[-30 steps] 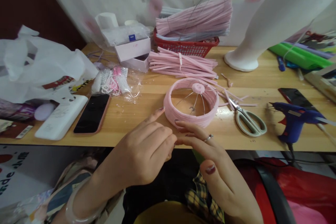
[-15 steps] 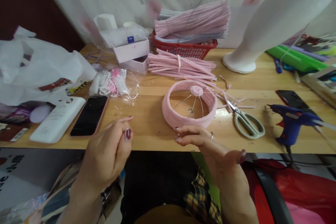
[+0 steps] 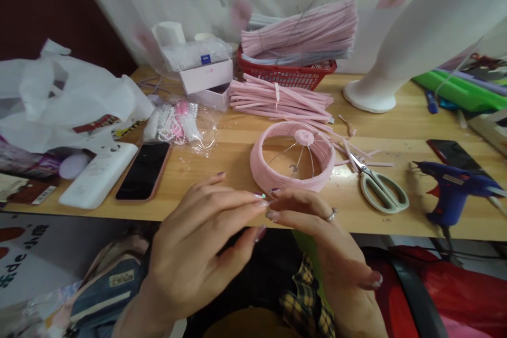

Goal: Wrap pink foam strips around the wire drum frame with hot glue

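Note:
My left hand (image 3: 206,237) reaches over the front edge of the table with its fingers stretched out. Its fingertips meet or nearly meet those of my right hand (image 3: 317,222), whose fingers are also extended and whose thumb stands apart. I see nothing held in either hand. Just beyond the fingertips lies a pink fabric-covered ring frame (image 3: 259,166), with thin wires running to a small round pink hub (image 3: 304,138). Right of it are open-bladed scissors (image 3: 382,190) with pale handles, amid cut pink strips (image 3: 372,157). A blue glue gun (image 3: 447,195) rests farther right.
Behind the frame lie a bundle of pink fuzzy sticks (image 3: 273,100) and a red basket (image 3: 293,76) of more. On the left are a phone (image 3: 144,171), a white power strip (image 3: 99,177) and bagged bead strings (image 3: 174,121). A white foam stand (image 3: 370,96) rises at back right.
My left hand has uncurled and moved right, bringing its fingertips to those of my right hand. The view has shifted slightly; the things on the table stay in place.

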